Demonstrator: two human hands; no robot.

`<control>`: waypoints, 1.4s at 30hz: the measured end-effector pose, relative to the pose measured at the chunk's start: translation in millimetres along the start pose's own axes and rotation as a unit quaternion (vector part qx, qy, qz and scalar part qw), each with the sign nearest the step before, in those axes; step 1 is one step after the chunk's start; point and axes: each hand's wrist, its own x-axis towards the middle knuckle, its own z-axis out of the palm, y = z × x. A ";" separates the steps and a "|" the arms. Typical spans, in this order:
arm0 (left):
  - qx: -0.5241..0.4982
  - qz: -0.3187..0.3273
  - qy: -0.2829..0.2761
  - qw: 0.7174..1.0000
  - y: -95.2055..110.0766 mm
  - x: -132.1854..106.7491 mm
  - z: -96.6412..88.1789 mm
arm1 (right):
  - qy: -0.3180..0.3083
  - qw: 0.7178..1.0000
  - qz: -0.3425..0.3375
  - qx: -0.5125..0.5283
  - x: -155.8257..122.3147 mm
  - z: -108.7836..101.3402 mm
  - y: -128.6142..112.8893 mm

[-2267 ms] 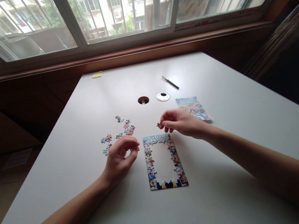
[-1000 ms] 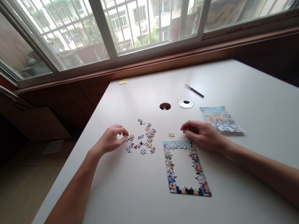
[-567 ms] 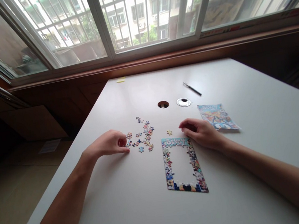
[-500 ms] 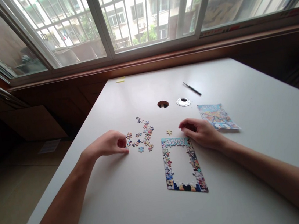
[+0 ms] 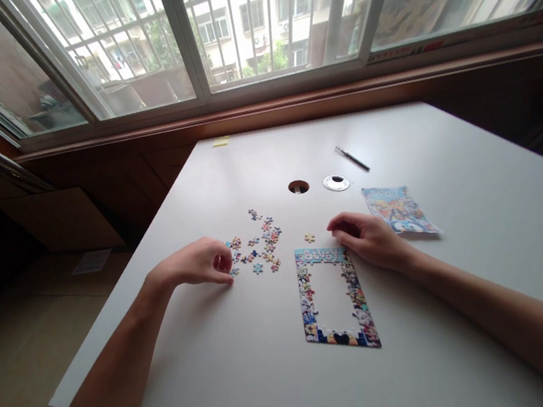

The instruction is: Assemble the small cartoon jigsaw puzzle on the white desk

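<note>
My left hand [image 5: 199, 262] rests at the left edge of a loose group of puzzle pieces [image 5: 270, 236]. Its fingers are curved, with a gap between thumb and forefinger, and a few pieces lie right by the fingertips. On the other side, my right hand [image 5: 364, 234] is loosely curled on the table, thumb apart from the fingers, nothing seen in it. A single yellow puzzle piece [image 5: 309, 238] lies just left of its fingertips. Below that is the joined puzzle border [image 5: 363, 308], a frame with a bare middle; its top right corner is beside my right hand.
A crumpled picture sheet [image 5: 398, 210] lies right of my right hand. Farther back on the white table [image 5: 224, 372] are a pen [image 5: 352, 158], a round cable hole [image 5: 298, 187] and its metal cover [image 5: 336, 183]. A yellow note [image 5: 220, 142] sits at the far edge, before the barred window.
The view has shifted slightly. My left thumb is a little farther from the forefinger, and more blue shows by the fingertips. My right hand and the puzzle border stay put.
</note>
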 end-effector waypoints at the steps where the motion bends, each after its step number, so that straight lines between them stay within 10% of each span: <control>1: 0.003 0.002 0.004 1.000 0.5 1.5 2.3 | 0.000 1.000 0.000 0.000 0.0 0.1 0.2; 23: 0.009 0.066 0.012 0.998 7.5 4.1 1.0 | -0.002 1.000 -0.002 0.010 0.7 0.3 1.3; 34: 0.108 -0.020 0.174 0.979 -17.2 -2.3 -7.1 | -0.001 1.000 -0.002 0.007 1.0 0.7 2.6; 42: 0.025 0.035 -0.012 0.999 9.7 0.1 1.3 | 0.001 1.000 -0.009 0.005 0.8 1.0 2.5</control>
